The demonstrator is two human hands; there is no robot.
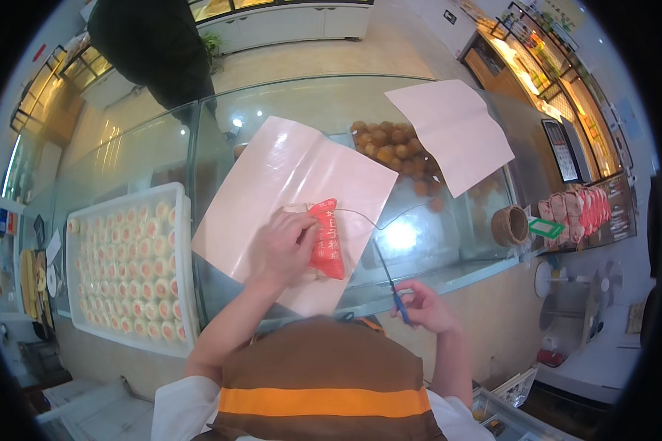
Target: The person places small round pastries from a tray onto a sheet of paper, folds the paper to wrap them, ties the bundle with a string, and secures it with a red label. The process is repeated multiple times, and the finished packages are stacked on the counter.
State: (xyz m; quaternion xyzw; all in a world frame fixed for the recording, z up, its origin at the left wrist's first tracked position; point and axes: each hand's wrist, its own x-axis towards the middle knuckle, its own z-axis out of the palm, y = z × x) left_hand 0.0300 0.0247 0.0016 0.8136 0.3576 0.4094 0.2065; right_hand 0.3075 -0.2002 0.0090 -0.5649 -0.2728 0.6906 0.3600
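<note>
A wrapped package (330,242) with a red printed paper label lies on a large sheet of pale pink paper (254,187). My left hand (289,242) rests over its left side, fingers curled on the wrapping. A thin brown string (380,227) runs from the package to the right across the glass counter. My right hand (422,308), near the counter's front edge, holds blue-handled scissors (398,300) with the blades pointing up and left, close to the string. A roll of brown twine (509,225) stands farther right on the counter.
A white tray (186,264) of round pastries with red centres stands left. Brown round pastries (391,146) show under the glass, partly beneath another pink sheet (452,132). Right are a scale (562,149), a green-framed card (546,228) and red-labelled packages (574,215). A person (149,49) in dark clothing stands beyond the counter.
</note>
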